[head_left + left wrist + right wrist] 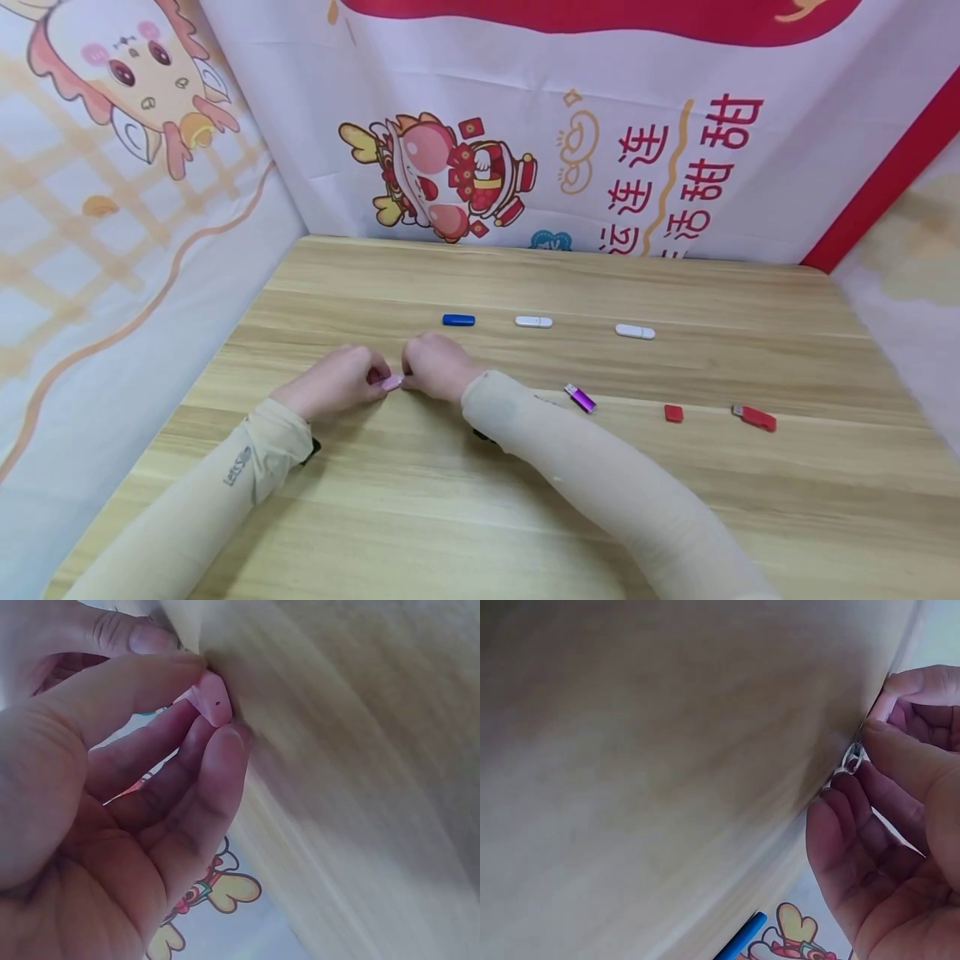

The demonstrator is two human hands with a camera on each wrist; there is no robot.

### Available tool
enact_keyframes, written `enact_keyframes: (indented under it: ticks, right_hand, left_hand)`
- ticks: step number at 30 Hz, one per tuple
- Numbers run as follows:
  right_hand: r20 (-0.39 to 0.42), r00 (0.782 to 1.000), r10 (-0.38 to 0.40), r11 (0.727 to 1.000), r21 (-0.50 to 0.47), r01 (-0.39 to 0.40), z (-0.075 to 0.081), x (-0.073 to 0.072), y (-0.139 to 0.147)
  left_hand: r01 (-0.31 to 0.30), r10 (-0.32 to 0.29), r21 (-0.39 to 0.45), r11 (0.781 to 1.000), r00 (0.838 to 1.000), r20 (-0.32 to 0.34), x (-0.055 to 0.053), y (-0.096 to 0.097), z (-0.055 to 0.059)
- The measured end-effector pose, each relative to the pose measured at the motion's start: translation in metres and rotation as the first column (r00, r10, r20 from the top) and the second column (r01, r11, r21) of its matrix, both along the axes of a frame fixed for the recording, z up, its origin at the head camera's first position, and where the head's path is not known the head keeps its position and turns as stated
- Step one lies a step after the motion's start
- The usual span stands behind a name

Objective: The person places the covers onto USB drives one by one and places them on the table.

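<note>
The person's bare left hand (341, 382) and bare right hand (438, 367) pinch, fingertips nearly meeting; cream-sleeved arms (592, 475) converge, nearer the wood-grained table's (420, 517) left edge.

The left hand (336, 383) is partly hiding the pink stick (392, 382). The tabletop (390, 500) is running out of the head view before its near edge.
</note>
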State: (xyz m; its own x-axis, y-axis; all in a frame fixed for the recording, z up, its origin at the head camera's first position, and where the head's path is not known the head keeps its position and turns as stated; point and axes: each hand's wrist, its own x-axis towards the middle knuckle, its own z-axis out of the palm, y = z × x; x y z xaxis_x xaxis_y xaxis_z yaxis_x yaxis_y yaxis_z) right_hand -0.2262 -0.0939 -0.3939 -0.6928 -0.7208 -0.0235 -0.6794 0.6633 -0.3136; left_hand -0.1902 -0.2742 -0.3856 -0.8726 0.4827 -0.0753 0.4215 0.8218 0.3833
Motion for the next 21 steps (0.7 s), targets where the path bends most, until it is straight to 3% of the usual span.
enact_keyframes:
  ticks: [10,16,21]
  right_hand:
    - [0.046,0.999,0.017,1.0,0.001,-0.017,0.005,0.0,0.013]
    - [0.119,0.993,-0.01,1.0,0.004,0.01,0.018,0.003,0.035]
    - [0.062,0.998,0.007,0.999,-0.045,-0.004,0.031,0.005,0.065]
  left_hand:
    - [-0.015,0.018,-0.032,0.999,0.996,0.085,0.002,0.003,0.005]
    - [-0.042,0.05,-0.058,0.997,0.988,0.146,0.003,0.006,0.009]
    - [-0.046,0.052,-0.042,0.998,0.988,0.143,0.003,0.01,0.011]
